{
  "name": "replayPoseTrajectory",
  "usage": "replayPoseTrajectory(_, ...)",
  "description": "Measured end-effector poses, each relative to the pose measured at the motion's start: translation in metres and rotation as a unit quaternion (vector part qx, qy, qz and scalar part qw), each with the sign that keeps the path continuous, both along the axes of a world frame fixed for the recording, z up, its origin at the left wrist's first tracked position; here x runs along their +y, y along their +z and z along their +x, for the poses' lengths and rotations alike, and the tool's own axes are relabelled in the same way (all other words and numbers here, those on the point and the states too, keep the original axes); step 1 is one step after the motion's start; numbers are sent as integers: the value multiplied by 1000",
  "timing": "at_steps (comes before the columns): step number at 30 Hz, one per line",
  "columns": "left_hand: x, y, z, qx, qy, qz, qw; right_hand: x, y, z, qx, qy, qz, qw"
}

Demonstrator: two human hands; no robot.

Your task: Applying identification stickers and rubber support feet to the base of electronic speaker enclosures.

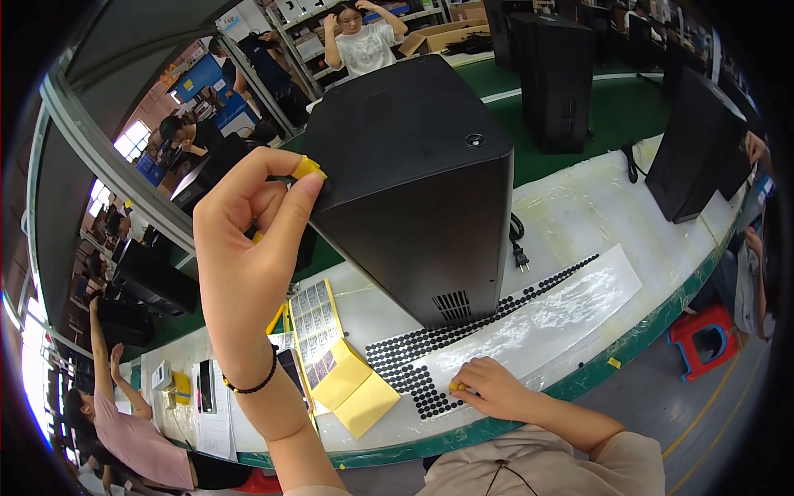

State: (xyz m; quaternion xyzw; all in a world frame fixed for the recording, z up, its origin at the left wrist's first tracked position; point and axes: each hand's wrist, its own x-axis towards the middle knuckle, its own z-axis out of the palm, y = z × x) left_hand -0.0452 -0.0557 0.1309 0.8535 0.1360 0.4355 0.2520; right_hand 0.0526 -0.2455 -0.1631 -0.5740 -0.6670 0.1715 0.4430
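We press our left hand (252, 219), fingers pinched and capped in yellow, against the near upper corner of the black box (413, 182) standing on the table (579, 215), while our right hand (488, 387) curls closed on the sheet of black dots (405, 351).

Factory assembly line: long workbench (579, 215) w/ black cabinets (413, 182), seated workers (124, 430).
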Motion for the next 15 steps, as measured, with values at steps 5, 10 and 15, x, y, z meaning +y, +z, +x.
replayPoseTrajectory(5,-11,-14,-2,1,76,119,990,0,-2,1,2,-10,-9,1000)
replayPoseTrajectory(10,-18,-32,-8,-9,125,200,972,-5,20,6,8,13,1,1000)
replayPoseTrajectory(15,-15,-46,-14,-92,93,111,985,0,131,59,-140,-24,252,957)
